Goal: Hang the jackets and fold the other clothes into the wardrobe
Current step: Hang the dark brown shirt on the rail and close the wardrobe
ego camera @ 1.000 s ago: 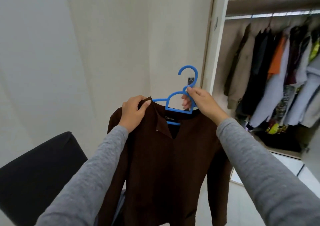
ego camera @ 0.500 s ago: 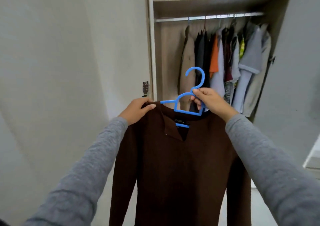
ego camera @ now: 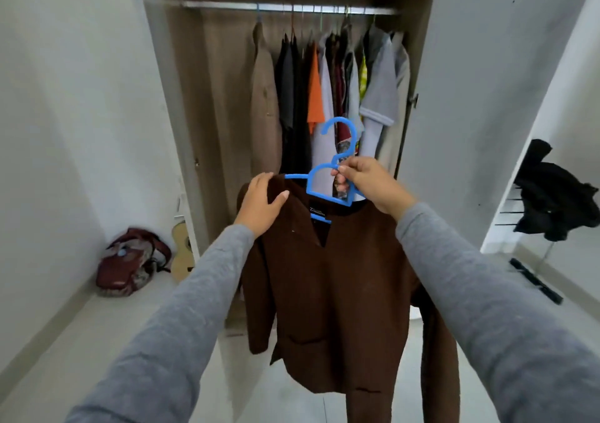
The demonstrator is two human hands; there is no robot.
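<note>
Brown jacket (ego camera: 337, 292) is already sitting on the blue hanger (ego camera: 326, 198), facing the wardrobe (ego camera: 454, 98) but not hanging on the rail (ego camera: 292, 7) yet. Right hand (ego camera: 363, 179) is pinching the hanger's neck, left hand (ego camera: 261, 200) is gripping the shoulder.

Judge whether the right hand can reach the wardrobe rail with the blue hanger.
Probably yes: the right hand grips the blue hanger, nothing lies between, and the rail is bare at left.
</note>
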